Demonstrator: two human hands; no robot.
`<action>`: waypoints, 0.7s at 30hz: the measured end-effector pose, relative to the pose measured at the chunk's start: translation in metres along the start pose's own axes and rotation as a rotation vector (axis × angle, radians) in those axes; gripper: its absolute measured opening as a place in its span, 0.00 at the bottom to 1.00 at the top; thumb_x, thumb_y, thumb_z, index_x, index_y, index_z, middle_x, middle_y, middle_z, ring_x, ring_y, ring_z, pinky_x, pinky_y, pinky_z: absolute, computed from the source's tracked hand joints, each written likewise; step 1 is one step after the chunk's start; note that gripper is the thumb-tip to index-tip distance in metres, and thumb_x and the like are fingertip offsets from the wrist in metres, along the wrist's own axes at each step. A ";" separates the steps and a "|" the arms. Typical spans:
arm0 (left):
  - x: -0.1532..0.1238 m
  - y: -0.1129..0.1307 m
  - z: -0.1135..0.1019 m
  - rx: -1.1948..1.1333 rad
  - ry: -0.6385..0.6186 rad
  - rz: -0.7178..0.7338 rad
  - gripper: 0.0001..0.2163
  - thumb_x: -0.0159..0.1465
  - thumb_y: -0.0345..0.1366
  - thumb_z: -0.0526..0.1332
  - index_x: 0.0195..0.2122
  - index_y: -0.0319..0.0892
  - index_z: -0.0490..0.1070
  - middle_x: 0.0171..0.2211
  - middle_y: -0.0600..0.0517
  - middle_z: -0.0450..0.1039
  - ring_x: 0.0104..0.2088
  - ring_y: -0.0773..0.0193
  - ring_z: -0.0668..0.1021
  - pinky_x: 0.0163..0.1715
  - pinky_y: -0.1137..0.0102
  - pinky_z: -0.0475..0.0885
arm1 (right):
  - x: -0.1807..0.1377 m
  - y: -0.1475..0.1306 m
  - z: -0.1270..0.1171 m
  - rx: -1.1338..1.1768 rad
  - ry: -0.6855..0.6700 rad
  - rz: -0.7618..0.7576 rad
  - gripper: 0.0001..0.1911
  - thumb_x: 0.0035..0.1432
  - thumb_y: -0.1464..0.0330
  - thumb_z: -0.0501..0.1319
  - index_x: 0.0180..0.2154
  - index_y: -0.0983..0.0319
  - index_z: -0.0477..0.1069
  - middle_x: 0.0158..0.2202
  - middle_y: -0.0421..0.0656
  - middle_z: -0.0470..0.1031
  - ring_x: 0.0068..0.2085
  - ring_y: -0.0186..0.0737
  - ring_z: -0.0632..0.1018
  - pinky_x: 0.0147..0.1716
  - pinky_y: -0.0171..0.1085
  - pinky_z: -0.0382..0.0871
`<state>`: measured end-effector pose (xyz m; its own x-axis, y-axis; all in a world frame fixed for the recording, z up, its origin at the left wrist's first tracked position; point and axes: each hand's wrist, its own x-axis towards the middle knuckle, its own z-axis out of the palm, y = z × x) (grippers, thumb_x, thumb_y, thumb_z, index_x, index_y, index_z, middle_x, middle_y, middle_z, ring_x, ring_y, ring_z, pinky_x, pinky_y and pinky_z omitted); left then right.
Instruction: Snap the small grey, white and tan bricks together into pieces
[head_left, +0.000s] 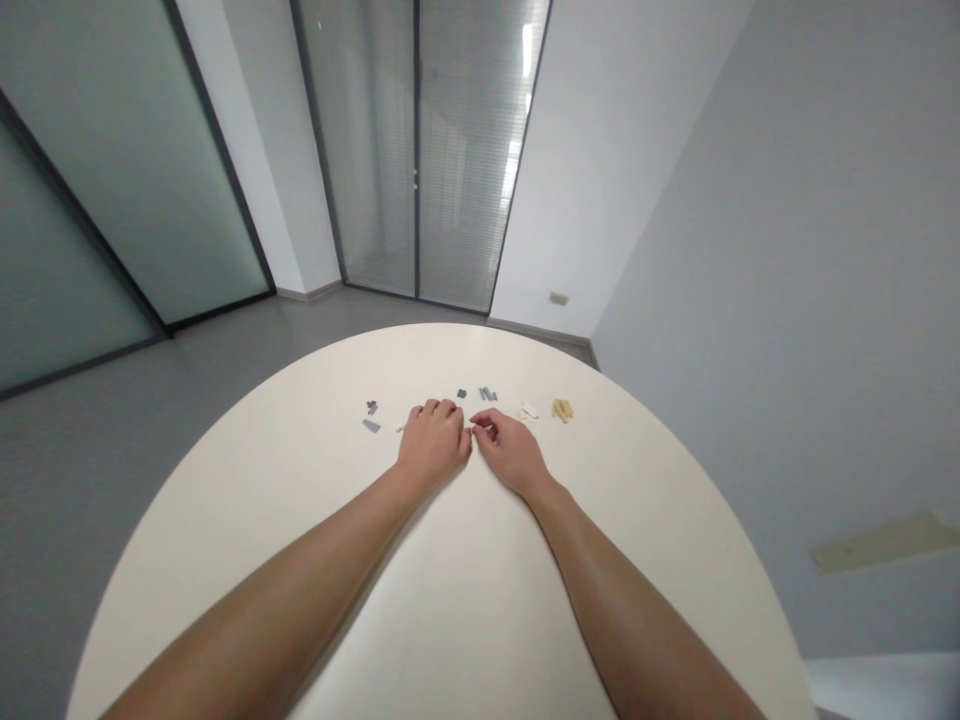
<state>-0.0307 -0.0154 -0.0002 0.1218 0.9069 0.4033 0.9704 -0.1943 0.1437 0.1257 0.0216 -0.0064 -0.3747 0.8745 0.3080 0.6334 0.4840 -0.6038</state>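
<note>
Both my hands rest together on the round cream table (465, 600), past its middle. My left hand (433, 445) lies knuckles up with its fingers curled under. My right hand (510, 450) pinches thumb and forefinger right beside it; what sits between the two hands is too small to make out. A whitish sliver (400, 428) pokes out at the left hand's far side. Small grey pieces (371, 416) lie to the left of my left hand. More grey pieces (484, 393) lie just beyond the hands. White pieces (529, 411) and tan pieces (562, 409) lie to the right.
The table's curved far edge runs just behind the pieces. Beyond it is grey floor, frosted glass partitions (112, 200) at the left, a glass door with blinds (420, 150) at the back and a plain wall at the right.
</note>
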 end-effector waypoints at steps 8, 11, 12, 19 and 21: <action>0.004 -0.005 0.006 -0.028 -0.014 0.016 0.16 0.67 0.41 0.54 0.52 0.40 0.71 0.56 0.40 0.72 0.58 0.46 0.69 0.59 0.51 0.59 | -0.001 0.000 0.000 -0.002 0.001 -0.008 0.10 0.63 0.69 0.59 0.45 0.58 0.75 0.42 0.42 0.81 0.38 0.37 0.78 0.41 0.37 0.67; 0.003 -0.006 0.007 -0.044 -0.023 0.008 0.17 0.67 0.43 0.55 0.54 0.42 0.70 0.58 0.41 0.71 0.60 0.46 0.67 0.63 0.51 0.54 | -0.001 0.001 0.001 -0.003 0.002 -0.011 0.10 0.62 0.69 0.59 0.45 0.58 0.75 0.42 0.41 0.81 0.38 0.37 0.78 0.41 0.37 0.67; 0.002 -0.006 0.007 -0.049 -0.027 0.007 0.17 0.67 0.42 0.55 0.54 0.42 0.70 0.59 0.42 0.70 0.61 0.46 0.67 0.64 0.50 0.53 | -0.001 0.001 0.001 -0.004 0.002 -0.014 0.10 0.63 0.69 0.59 0.45 0.58 0.75 0.42 0.41 0.81 0.38 0.37 0.78 0.41 0.37 0.67; -0.009 0.000 0.004 -0.006 0.049 -0.176 0.22 0.69 0.43 0.53 0.60 0.39 0.66 0.67 0.36 0.60 0.67 0.38 0.59 0.65 0.40 0.46 | 0.000 0.000 0.001 -0.005 0.000 -0.026 0.09 0.64 0.68 0.58 0.44 0.58 0.75 0.40 0.41 0.81 0.36 0.37 0.77 0.40 0.37 0.67; -0.014 0.003 0.003 -0.008 0.039 -0.264 0.25 0.68 0.47 0.53 0.63 0.39 0.64 0.69 0.34 0.54 0.69 0.33 0.53 0.63 0.36 0.45 | 0.000 -0.001 0.000 0.005 -0.004 -0.018 0.09 0.63 0.68 0.58 0.44 0.58 0.75 0.40 0.41 0.81 0.36 0.36 0.77 0.39 0.37 0.67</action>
<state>-0.0289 -0.0277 -0.0078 -0.1441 0.9113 0.3856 0.9658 0.0445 0.2556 0.1252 0.0213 -0.0055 -0.3885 0.8655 0.3162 0.6234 0.4996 -0.6015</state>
